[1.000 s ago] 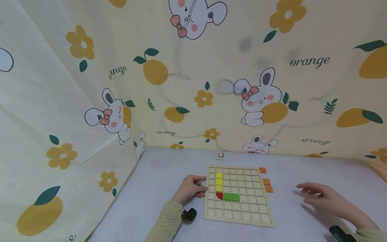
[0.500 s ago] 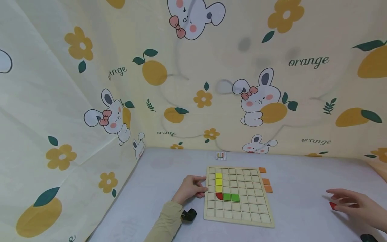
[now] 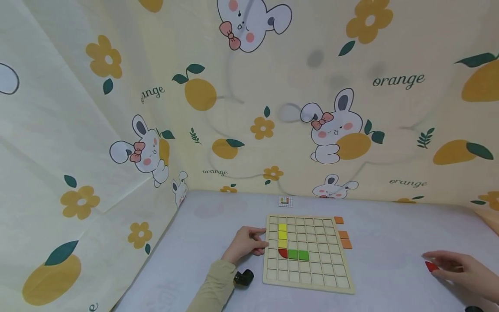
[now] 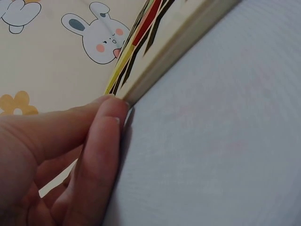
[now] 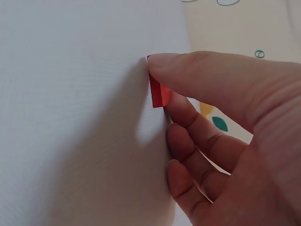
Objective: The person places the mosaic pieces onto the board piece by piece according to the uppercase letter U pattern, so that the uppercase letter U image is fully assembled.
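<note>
A: In the head view, where is the board?
B: The board [image 3: 323, 273] lies flat on the white table [image 3: 187, 268], in between the two hands. Three yellow tiles [image 3: 282, 235] sit on it in a line. A curvy red tile [image 3: 283, 253] is at the near end of that line, and two green tiles [image 3: 293, 254] go off to the right from it.
A: What's around the board?
B: Three orange tiles [image 3: 346, 244] are by its right edge. One is near the far corner, and two are next to each other. A little card [image 3: 285, 201] lies past the far side, near the bunny cloth [image 3: 253, 82].
A: And the hands?
B: The left hand [image 3: 244, 242] touches the board's left edge. The right hand [image 3: 461, 271] is well away from the board, pinching a red piece [image 3: 430, 266].
A: What does the left wrist view show?
B: The left hand's fingertips are right at the board's edge. I can't tell if they pinch it or just touch it.
A: And the right wrist view?
B: The thumb [image 5: 188, 63] is on one side of the red piece and a finger is behind it. I can't tell if the piece touches the table.
</note>
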Tool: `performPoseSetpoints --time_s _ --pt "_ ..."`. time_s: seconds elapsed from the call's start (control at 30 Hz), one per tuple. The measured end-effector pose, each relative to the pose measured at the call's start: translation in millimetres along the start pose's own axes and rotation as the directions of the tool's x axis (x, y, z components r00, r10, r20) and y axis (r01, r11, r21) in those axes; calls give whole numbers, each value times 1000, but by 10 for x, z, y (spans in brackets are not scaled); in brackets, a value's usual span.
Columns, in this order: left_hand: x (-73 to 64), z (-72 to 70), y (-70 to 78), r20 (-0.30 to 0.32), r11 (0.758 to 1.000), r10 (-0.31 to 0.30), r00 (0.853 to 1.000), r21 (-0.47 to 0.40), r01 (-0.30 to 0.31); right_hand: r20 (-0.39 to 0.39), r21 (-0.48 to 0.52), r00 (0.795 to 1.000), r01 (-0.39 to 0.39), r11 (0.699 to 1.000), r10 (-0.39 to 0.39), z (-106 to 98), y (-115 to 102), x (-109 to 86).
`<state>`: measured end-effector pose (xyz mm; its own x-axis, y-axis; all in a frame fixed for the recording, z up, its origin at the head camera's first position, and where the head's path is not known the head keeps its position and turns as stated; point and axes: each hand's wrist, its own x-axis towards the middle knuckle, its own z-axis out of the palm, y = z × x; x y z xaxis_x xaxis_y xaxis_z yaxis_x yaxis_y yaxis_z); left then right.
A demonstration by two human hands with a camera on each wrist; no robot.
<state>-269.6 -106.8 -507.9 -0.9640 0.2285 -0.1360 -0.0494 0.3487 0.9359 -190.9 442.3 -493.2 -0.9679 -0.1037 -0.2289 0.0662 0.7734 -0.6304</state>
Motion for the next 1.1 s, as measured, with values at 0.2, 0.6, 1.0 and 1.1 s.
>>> performPoseSetpoints --time_s 0.2,0.6,1.0,1.1 --pt "-3 -1 1 -3 1000 5 1000 1 -5 -15 -18 999 -29 999 29 14 -8 0" --pt "0 -10 0 7 1000 13 1000 -9 -13 -25 -43 999 -30 999 28 26 -43 3" --pt "13 3 -34 -4 1000 18 1000 -1 -18 -37 -67 999 -7 998 4 33 -60 1" --pt "13 4 -33 -1 1000 19 1000 1 -19 -39 -66 999 -4 998 1 36 -76 -1"
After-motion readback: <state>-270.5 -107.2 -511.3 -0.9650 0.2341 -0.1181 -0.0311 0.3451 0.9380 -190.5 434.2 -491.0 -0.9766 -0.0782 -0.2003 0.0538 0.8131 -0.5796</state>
